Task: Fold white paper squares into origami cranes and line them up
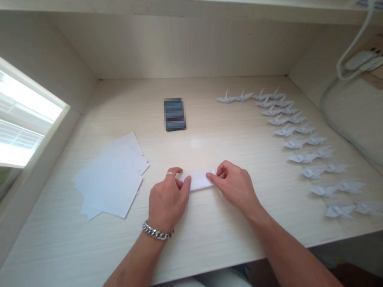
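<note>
A white sheet of paper [200,181], folded into a narrow strip, lies on the desk between my two hands. At its left end my left hand [169,195] grips it, thumb on the near corner and fingers curled behind. My right hand [235,181] pinches the other end between thumb and bent fingers. A ring and a chain bracelet are on the left hand and wrist. To the left lies a loose stack of white paper sheets [110,179], fanned unevenly. Folded white paper cranes [295,142] stand in paired rows along the right side, several of them.
A dark, blurred-out rectangular object [174,114] lies behind the hands on the desk [191,147]. A window [26,115] is at the left wall. A white cable [353,52] hangs by a socket on the right wall. The desk's front edge runs below my forearms.
</note>
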Demonstrator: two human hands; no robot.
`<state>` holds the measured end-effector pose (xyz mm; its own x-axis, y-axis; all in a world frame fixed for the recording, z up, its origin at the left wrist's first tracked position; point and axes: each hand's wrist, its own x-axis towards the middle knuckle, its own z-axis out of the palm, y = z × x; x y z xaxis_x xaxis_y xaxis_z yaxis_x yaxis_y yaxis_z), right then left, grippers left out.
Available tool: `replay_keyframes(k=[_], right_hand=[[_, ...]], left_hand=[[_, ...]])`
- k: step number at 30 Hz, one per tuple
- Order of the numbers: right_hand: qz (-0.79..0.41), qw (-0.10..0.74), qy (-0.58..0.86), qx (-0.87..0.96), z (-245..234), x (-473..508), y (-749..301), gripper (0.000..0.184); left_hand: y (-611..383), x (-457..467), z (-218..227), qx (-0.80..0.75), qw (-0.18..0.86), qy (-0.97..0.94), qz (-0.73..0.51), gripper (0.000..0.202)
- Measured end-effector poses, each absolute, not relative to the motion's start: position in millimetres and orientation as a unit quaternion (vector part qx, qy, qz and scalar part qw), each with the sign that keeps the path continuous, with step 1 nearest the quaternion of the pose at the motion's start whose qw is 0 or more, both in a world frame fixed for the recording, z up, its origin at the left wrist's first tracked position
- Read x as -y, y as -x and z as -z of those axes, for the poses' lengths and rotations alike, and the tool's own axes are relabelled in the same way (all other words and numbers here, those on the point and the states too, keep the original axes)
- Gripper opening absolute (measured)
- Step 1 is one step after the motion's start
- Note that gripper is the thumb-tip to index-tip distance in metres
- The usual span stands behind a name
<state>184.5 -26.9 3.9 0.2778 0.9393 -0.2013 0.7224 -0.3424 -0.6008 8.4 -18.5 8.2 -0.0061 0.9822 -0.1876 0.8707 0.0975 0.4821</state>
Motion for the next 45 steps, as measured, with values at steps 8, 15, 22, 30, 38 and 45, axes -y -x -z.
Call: replay_keyframes(k=[8,15,22,30,38,45], right_hand=[[-0.273,0.195,0.774,0.536,-5.0,25.8,-184.4,0.023],[-0.275,0.193,0.774,0.536,-5.4,26.6,-185.0,0.023],[-0.273,0.189,0.775,0.538,-6.0,26.7,-184.1,0.023],[-0.270,0.183,0.777,0.538,-6.5,26.9,-183.9,0.023],[-0.265,0.178,0.777,0.542,-4.5,26.7,-185.5,0.023],[-0.270,0.169,0.780,0.538,-6.5,25.7,-184.3,0.023]], left_hand=[[-9.0,18.9,-8.1,-0.705,0.246,-0.655,-0.116,0.032],[-8.8,18.7,-7.6,-0.706,0.254,-0.650,-0.122,0.031],[-9.2,18.0,-7.8,-0.710,0.244,-0.650,-0.116,0.029],[-9.8,16.9,-9.3,-0.704,0.235,-0.661,-0.110,0.023],[-9.8,16.0,-9.5,-0.709,0.239,-0.655,-0.106,0.024],[-9.7,16.3,-8.0,-0.710,0.230,-0.657,-0.108,0.022]])
